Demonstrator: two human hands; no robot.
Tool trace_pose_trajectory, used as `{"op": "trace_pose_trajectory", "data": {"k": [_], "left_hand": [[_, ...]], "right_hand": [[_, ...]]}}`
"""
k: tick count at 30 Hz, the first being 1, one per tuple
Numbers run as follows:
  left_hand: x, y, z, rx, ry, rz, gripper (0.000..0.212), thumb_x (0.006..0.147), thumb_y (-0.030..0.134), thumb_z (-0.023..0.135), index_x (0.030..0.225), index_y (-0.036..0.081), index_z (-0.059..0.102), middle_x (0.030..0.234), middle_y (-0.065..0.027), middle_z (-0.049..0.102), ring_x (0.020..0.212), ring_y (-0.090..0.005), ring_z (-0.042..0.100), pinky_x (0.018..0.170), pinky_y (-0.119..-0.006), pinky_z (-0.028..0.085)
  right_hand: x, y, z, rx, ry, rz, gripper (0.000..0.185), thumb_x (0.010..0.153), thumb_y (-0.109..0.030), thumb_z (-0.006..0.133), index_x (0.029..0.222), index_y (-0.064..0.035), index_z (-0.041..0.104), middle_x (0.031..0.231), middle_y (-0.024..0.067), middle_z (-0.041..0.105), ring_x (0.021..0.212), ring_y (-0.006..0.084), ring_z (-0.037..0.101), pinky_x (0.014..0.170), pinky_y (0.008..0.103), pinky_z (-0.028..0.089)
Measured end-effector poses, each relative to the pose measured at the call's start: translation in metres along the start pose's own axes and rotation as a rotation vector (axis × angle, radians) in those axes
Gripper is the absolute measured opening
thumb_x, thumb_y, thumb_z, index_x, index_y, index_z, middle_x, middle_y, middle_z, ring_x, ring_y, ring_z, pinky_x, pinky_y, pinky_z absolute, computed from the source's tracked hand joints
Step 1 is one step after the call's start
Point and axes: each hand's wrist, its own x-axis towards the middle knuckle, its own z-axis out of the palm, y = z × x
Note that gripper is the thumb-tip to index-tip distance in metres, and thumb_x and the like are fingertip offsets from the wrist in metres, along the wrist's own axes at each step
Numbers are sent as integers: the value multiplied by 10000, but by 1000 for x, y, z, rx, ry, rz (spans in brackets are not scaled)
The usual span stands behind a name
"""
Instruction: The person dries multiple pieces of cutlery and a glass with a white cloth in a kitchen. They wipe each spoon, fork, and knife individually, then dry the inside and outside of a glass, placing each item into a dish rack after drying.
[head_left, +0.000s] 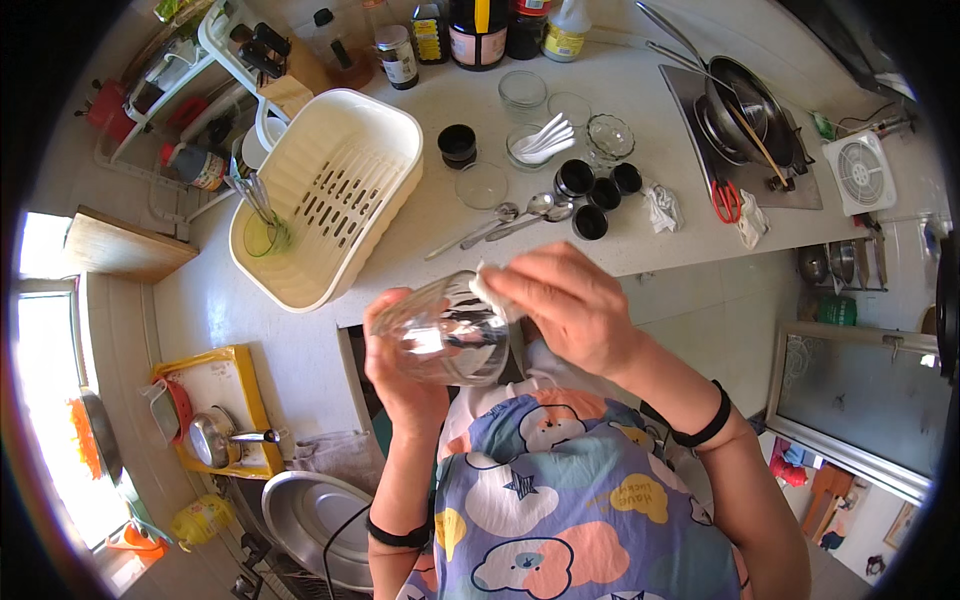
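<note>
My left hand (409, 360) grips a clear, shiny bowl-like vessel (450, 330), probably glass, in front of my apron and tilts it on its side. A white cloth or tissue (491, 289) is pinched in the fingers of my right hand (574, 307) and touches the vessel's rim. Several metal spoons (517, 217) lie on the counter just beyond my hands. Behind them stand small black cups (590, 222), a flat glass dish (481, 185) and a glass bowl (525, 146) with white spoons (547, 140) in it.
A cream plastic drying basket (360, 172) with a green glass (262, 236) fills the counter's left side. Bottles (478, 37) line the wall. At right, a wok (750, 112) sits on the stove beside red-handled scissors (725, 201). A metal basin (315, 517) is at lower left.
</note>
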Motion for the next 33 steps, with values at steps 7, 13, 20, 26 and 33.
{"op": "trace_pose_trajectory", "data": {"k": [7,13,20,26,33], "left_hand": [[5,3,-12,41,-117,78,651,910,578,505,1273,40,452,1135,-138,575,975,-220,634,817,-352,547],[-1,-3,-4,142,-93,108,605,896,504,521,1255,19,463,1139,-98,539,1027,-199,595,873,-336,501],[-7,-6,4,339,-202,245,596,874,484,509,1211,-7,490,1143,-112,536,1036,-191,562,907,-322,447],[-14,-8,4,232,-295,170,734,849,580,645,1230,-25,476,1108,-122,571,997,-172,566,883,-312,453],[-4,-7,1,130,-362,136,950,775,597,740,1402,-14,370,1201,-157,576,1079,-228,587,940,-362,467]], "right_hand": [[-5,-14,-15,43,-84,-12,305,714,3,702,1017,-29,718,970,54,645,843,208,619,702,313,548],[-9,-21,-6,-132,-234,-27,323,726,-31,673,1047,-45,699,942,29,629,924,208,599,766,299,545],[-18,-19,4,-48,-178,46,380,766,-18,688,1136,-108,698,1077,36,667,939,202,662,803,323,568],[-28,-20,11,237,-402,137,437,716,-28,673,1147,-100,693,1216,49,639,1072,205,644,873,324,562],[-17,-25,-2,492,-415,361,200,813,-85,748,1001,-40,700,1051,79,702,965,247,686,863,351,542]]}}
